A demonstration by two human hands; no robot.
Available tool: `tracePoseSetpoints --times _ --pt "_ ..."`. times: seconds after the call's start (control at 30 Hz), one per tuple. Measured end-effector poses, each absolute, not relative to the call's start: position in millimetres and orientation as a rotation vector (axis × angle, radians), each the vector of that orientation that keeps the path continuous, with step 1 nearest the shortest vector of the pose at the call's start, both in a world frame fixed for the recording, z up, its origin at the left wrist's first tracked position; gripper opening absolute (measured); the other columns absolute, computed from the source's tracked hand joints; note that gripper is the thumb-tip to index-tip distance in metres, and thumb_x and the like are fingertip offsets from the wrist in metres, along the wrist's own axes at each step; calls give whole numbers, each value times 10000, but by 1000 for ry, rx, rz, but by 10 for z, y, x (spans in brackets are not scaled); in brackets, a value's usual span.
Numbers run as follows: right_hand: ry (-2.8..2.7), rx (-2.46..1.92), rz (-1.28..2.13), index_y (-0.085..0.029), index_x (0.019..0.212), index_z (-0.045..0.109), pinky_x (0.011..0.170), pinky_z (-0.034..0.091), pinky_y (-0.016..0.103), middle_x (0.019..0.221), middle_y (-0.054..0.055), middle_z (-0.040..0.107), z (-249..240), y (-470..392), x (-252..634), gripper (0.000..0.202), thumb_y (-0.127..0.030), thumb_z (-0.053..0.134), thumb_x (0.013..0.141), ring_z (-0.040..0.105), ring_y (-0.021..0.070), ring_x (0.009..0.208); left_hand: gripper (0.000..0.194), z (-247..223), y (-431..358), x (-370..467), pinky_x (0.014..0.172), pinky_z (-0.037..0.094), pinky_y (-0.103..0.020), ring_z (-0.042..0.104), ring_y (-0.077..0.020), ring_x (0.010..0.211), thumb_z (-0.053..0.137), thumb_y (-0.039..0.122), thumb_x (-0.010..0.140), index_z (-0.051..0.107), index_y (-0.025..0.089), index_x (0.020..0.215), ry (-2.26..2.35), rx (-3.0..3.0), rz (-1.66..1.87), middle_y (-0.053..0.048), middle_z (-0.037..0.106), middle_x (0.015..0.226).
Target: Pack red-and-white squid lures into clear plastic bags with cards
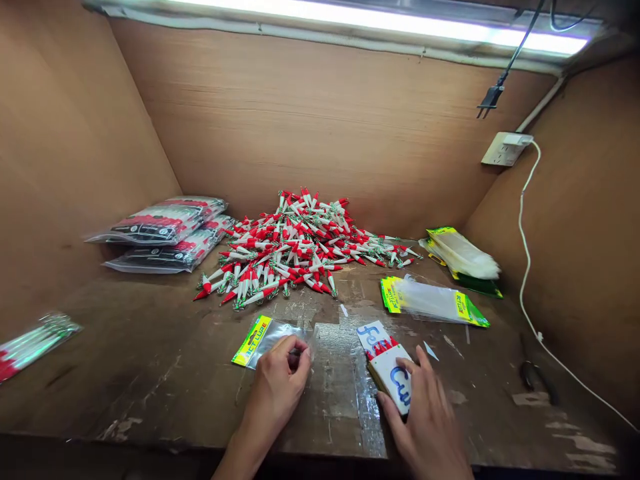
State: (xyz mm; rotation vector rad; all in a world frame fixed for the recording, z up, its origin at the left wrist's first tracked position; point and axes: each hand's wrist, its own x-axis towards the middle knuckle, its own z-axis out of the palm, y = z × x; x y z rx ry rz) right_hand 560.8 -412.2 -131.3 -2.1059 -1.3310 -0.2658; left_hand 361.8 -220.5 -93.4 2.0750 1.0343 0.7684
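Note:
My left hand, its thumb and forefinger pinched together, holds the open-end side of a clear plastic packing bag with a yellow-green "BCT LURE" header lying flat on the table. My right hand grips a white holder with blue lettering, thumb along its near left side and fingers over its top. Red tips of several squid lures stick out of the holder's far end. Behind both hands lies a big heap of red and white squid lures with green hooks.
Stacked filled bags sit at the back left; a packed bag of lures lies at the left edge. Packing bags and another pile lie right. Pliers and a white cable are farther right. A plug hangs above.

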Motion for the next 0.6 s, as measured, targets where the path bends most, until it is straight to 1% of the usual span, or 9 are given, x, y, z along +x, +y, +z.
tracePoseSetpoints --times 0.07,0.13,0.23,0.3,0.4,0.6 --pt "-1376 -2119 -182 -238 1388 409 992 499 571 1406 154 512 -1271 -4163 5700 553 -305 631 886 526 363 1265 169 -946 -2196 3618 652 513 -256 703 -179 724 555 313 934 638 213 826 1024 2018 776 -36 738 942" --pt "-1468 -2072 -90 -249 1439 372 1005 506 548 1389 132 536 -1175 -4180 5735 645 -248 636 850 531 344 1264 165 -924 -2213 3631 668 520 -259 707 -180 759 558 310 937 657 216 844 1024 2024 784 -40 741 1004" --pt "-1643 -1925 -10 -249 1471 354 1040 498 519 1443 128 503 -987 -4168 5687 750 -162 627 777 499 335 1310 171 -849 -2286 3685 663 503 -266 682 -190 771 548 280 953 672 219 852 1004 2169 808 -34 716 889" --pt "-1741 -1827 25 -245 1482 350 1040 504 506 1456 131 497 -881 -4139 5627 805 -135 624 734 500 332 1309 190 -811 -2347 3728 671 492 -270 665 -190 780 534 256 966 673 217 842 971 2256 823 -36 689 855" --pt "-1815 -1739 45 -236 1496 335 1043 500 519 1459 142 497 -798 -4074 5566 849 -112 618 706 504 335 1299 203 -810 -2429 3764 689 486 -276 652 -184 778 520 238 982 680 220 860 978 2317 800 -40 673 876" --pt "-1816 -1729 104 -241 1493 324 1069 472 542 1463 145 480 -845 -3945 5554 832 -104 622 728 469 338 1327 192 -904 -2556 3741 740 471 -315 638 -210 803 530 223 983 694 228 883 1061 2516 789 -42 650 841"
